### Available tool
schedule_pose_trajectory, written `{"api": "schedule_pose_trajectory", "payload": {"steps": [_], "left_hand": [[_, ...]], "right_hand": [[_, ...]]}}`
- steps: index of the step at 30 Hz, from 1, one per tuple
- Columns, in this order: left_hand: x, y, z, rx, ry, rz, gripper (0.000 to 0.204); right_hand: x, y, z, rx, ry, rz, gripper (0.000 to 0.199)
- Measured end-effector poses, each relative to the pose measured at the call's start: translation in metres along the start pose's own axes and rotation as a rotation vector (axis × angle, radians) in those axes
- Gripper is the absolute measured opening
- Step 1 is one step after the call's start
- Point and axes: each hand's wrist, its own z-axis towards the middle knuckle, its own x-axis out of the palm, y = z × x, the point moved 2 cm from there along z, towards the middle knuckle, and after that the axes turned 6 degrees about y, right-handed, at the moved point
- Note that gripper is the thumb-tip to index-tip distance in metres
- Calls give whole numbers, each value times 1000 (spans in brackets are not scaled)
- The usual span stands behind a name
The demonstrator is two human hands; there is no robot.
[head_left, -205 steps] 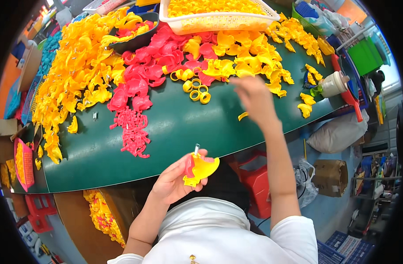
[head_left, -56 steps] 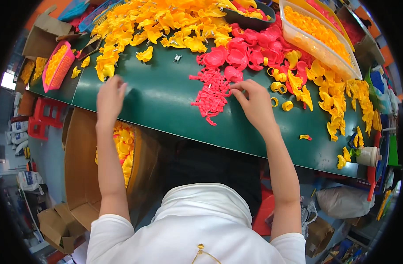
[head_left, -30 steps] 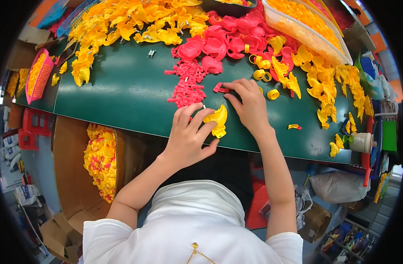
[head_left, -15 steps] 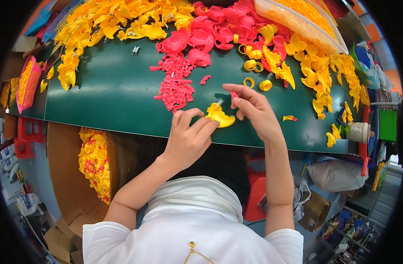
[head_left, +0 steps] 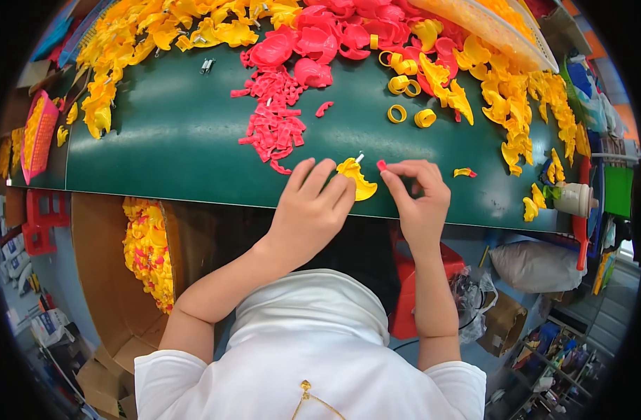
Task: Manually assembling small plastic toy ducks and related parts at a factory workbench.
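My left hand (head_left: 308, 213) is closed on a curved yellow plastic shell (head_left: 359, 183) at the near edge of the green table, and its fingers hide the shell's left end. A small metal spring or pin (head_left: 359, 157) sticks up from the top of the shell. Just to the right, my right hand (head_left: 424, 199) pinches a small red plastic piece (head_left: 382, 166) between thumb and forefinger, slightly apart from the shell. Beyond my left hand lies a pile of similar small red pieces (head_left: 275, 133).
Yellow shells (head_left: 100, 105) and larger red shells (head_left: 317, 42) are heaped along the far side of the table (head_left: 173, 140). Yellow rings (head_left: 397, 113) lie right of centre. Below the table's left edge stands a cardboard box (head_left: 100, 273) of yellow and red parts.
My right hand has drawn back toward me and a little right with the red piece, its fingers more curled. My left hand keeps the yellow shell, turned slightly. The whole view has shifted a little.
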Motion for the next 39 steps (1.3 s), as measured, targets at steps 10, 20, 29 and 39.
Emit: {"api": "schedule_pose_trajectory", "payload": {"steps": [10,20,29,39], "left_hand": [[-1,-2,4,56,87,-38,22],[-5,0,-8,47,35,65,20],[16,5,-11,-119,-65,-101,32],[17,2,-18,-95,-153,16,27]], "right_hand": [[20,4,-12,-82,34,-39,13],[-25,-8,36,-85,192,-15,14],[-25,-43,172,-114,-1,-575,16],[-19,-58,208,-177,9,-622,13]]}}
